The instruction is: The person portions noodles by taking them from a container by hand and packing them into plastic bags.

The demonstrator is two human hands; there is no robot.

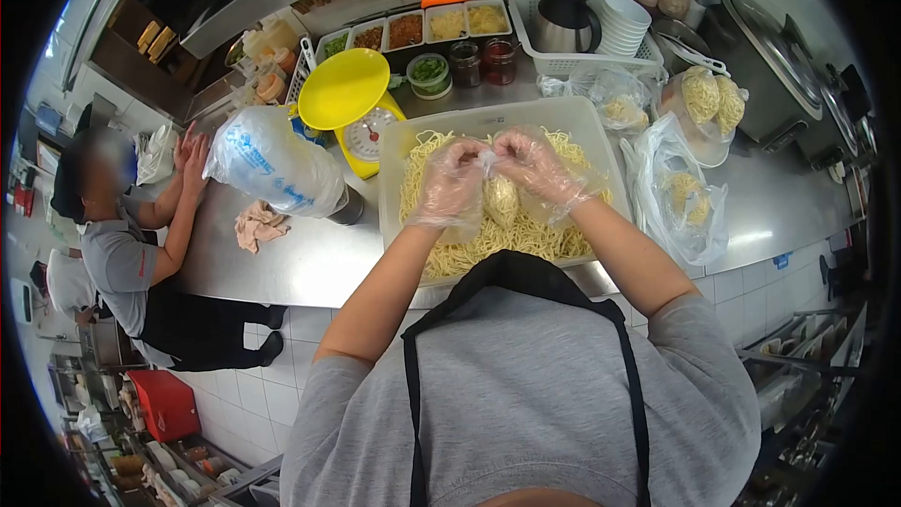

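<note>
Both my hands wear clear plastic gloves and meet over a large translucent tub of yellow noodles. Between them hangs a small clear bag of noodles. My left hand pinches the gathered neck of the bag from one side. From the other side my right hand closes its fingers on the same twisted neck. The filled part of the bag dangles below my fingertips, just over the loose noodles; whether it touches them I cannot tell.
A yellow kitchen scale and a big roll of plastic bags stand left of the tub. More bagged noodles lie to the right. Topping containers line the back. A co-worker stands at the left beside a cloth.
</note>
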